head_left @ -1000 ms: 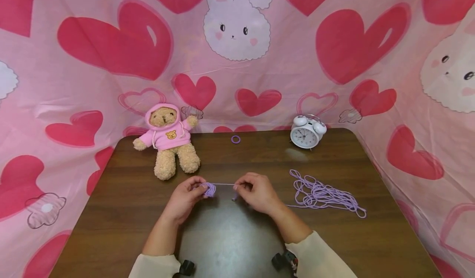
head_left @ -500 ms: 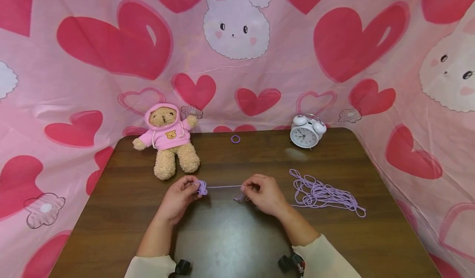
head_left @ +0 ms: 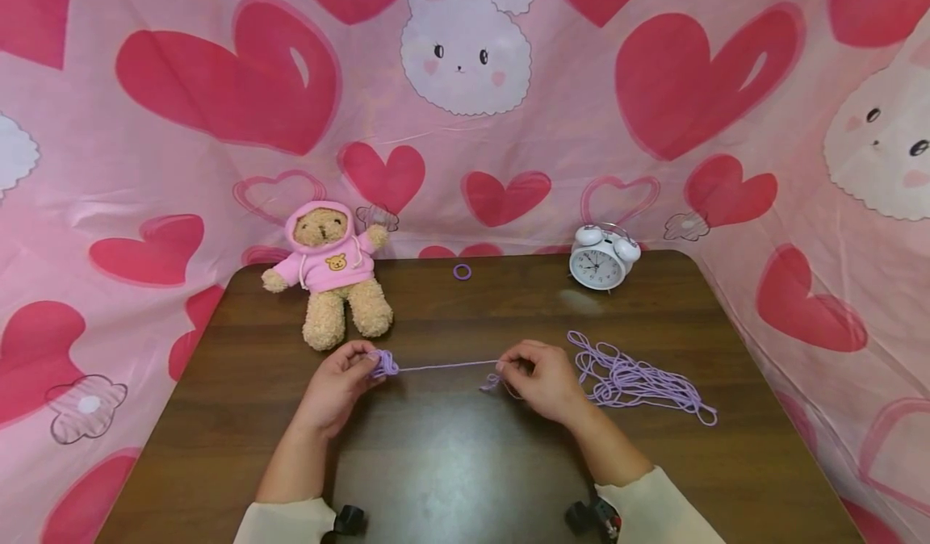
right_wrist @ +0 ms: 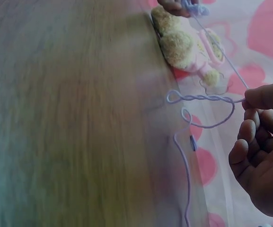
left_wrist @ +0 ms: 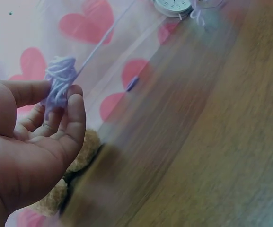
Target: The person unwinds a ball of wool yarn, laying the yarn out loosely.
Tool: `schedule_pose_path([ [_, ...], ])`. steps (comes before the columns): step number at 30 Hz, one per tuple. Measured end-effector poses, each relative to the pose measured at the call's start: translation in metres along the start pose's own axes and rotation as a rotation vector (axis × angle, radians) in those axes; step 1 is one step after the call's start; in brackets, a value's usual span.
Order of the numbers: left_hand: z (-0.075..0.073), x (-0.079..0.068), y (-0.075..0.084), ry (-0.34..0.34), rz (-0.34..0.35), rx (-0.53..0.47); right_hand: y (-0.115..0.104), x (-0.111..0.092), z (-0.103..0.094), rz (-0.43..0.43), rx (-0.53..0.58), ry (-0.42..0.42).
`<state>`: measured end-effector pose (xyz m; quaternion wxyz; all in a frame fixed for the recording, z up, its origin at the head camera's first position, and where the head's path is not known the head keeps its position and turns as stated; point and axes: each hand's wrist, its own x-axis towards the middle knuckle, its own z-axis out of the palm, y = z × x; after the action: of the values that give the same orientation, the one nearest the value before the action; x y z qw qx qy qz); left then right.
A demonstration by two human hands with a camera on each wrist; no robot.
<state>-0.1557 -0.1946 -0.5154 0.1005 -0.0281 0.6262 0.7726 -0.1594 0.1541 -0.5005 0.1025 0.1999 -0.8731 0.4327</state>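
Between thumb and fingers my left hand (head_left: 333, 387) pinches a small wound bundle of purple yarn (left_wrist: 60, 78). From that bundle a taut strand of yarn (head_left: 443, 366) runs to my right hand (head_left: 543, 378), whose thumb and forefinger pinch it. Below the right fingertips hangs a twisted yarn loop (right_wrist: 200, 98), and a slack length trails down from it in the right wrist view. On the table to the right of that hand lies a loose, tangled heap of the same purple yarn (head_left: 632, 382).
A teddy bear (head_left: 334, 269) in a pink hoodie sits behind the left hand. At the back of the brown table (head_left: 450, 455) lie a small purple ring (head_left: 462, 272) and a white twin-bell alarm clock (head_left: 599, 260). Heart-printed pink cloth (head_left: 450, 148) encloses the back and sides.
Both hands have moved apart, the left one leftward with the yarn bundle and the right one rightward. The strand stretched between them has grown longer.
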Motion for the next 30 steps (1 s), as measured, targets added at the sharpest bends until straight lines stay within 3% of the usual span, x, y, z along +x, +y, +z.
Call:
schedule_pose_path([
  [14,-0.011,-0.003,0.001,0.033,0.018,-0.012,0.013,-0.013,-0.027,0.039,0.012,0.049],
  [30,-0.020,-0.008,0.006,0.077,0.012,-0.005,0.028,-0.024,-0.056,0.092,-0.051,0.099],
])
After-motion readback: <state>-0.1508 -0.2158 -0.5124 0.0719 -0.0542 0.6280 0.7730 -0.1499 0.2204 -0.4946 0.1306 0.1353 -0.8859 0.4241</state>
